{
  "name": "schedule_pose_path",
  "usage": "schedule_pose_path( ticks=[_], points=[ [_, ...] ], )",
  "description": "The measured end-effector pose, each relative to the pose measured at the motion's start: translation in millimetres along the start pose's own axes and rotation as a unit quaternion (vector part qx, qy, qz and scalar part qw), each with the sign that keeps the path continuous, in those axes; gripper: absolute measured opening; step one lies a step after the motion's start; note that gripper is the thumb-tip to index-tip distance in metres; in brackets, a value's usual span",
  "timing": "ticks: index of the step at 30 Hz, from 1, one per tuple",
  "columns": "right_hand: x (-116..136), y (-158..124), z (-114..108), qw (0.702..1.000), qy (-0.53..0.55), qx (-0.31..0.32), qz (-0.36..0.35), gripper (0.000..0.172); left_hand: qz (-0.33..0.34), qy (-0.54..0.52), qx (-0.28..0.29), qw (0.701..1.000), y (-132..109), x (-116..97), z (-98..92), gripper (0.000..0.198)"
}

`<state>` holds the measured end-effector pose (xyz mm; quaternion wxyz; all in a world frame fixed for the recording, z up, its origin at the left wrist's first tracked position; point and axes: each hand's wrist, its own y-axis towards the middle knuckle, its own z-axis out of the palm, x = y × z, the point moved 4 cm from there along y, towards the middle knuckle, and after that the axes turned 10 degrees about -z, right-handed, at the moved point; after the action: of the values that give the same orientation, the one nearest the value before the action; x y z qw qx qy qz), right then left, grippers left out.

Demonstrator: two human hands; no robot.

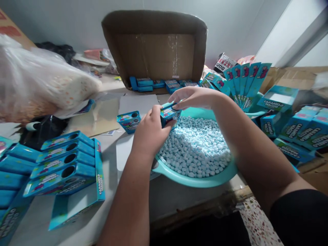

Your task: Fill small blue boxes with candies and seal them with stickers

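A small blue candy box (167, 115) is held over the left part of a turquoise basin (197, 182). My left hand (151, 131) wraps round the box from the left, thumb along its near side. My right hand (193, 97) reaches over from the right, its fingers on the top of the box; part of the box is hidden behind both hands. Pale blue candies (197, 147) fill much of the basin. Just left of my left hand stands another small blue box (128, 121) with a round dark hole in its top.
At the back, a cardboard carton (156, 51) lies open with several blue boxes inside. A display tray (99, 171) with several boxes stands at left, near a clear plastic bag (51, 75). Fanned blue cartons (248, 80) and stacked boxes (302, 126) crowd the right.
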<state>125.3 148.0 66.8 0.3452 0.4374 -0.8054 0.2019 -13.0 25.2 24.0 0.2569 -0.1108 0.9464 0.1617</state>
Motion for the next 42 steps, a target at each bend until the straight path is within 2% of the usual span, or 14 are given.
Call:
schedule_pose_path(
  ticks=[7,13,19,24,30,36,38,42],
  points=[
    [2.4,-4.2,-3.8,0.999,0.019,-0.015,0.030,0.030,0.006,-0.004,-0.002,1.000,-0.8,0.5,-1.2,0.042],
    [-6.4,-4.1,-3.8,0.997,0.064,-0.005,0.037,0.024,0.001,0.001,0.007,1.000,-1.5,-1.0,-2.2,0.042],
    [-11.9,4.3,6.2,0.999,0.027,0.001,0.045,0.031,-0.002,0.007,0.005,1.000,-0.4,-0.9,-0.7,0.040],
    [-20.2,7.6,3.4,0.994,0.084,-0.044,0.061,0.035,0.003,0.004,0.004,1.000,-0.6,-0.1,-1.6,0.040],
    [-24.5,6.1,4.5,0.993,0.090,0.004,0.070,0.032,0.003,0.001,0.013,1.000,-1.4,-1.2,-2.7,0.040],
    [-26.1,5.4,5.7,0.990,0.107,-0.008,0.096,0.033,0.003,0.000,0.014,1.000,-1.3,-1.1,-2.3,0.040],
    [-32.4,7.1,6.6,0.990,0.081,-0.011,0.118,0.028,0.008,-0.004,0.013,1.000,-1.7,-0.9,-3.0,0.040],
    [-46.8,13.3,14.7,0.985,-0.056,0.021,0.165,0.015,0.016,-0.002,-0.003,1.000,-2.2,-1.5,-4.9,0.041]
  ],
)
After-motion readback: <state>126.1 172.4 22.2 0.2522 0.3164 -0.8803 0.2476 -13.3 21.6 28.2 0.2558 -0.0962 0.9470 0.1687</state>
